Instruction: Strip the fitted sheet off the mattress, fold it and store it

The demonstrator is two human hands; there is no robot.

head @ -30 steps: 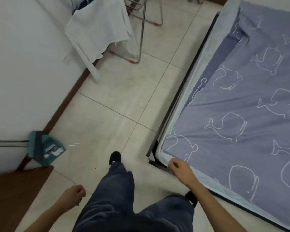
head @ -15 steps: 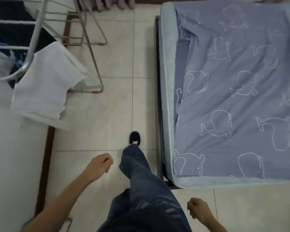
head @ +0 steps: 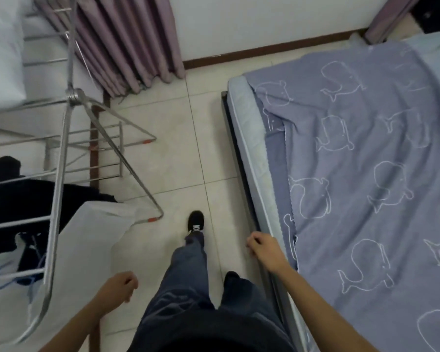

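The fitted sheet [head: 366, 174], purple-blue with white whale outlines, lies loose and wrinkled on top of the mattress [head: 252, 138]. Its left edge is off the mattress side, so a pale blue strip of mattress shows. My right hand [head: 264, 247] hangs beside the mattress's left edge with fingers loosely curled, holding nothing. My left hand [head: 117, 290] is low at my left side, also loosely curled and empty. My legs and a black shoe are on the tiled floor between the two hands.
A metal drying rack [head: 69, 148] stands at the left with a white cloth [head: 94, 237] and dark clothing [head: 18, 199] on it. Purple curtains [head: 127, 41] hang at the far wall. A strip of tiled floor [head: 178, 153] runs between rack and bed.
I have walked from the bed's foot corner up its left side. My right hand swung forward beside the mattress edge. My left hand swung back.
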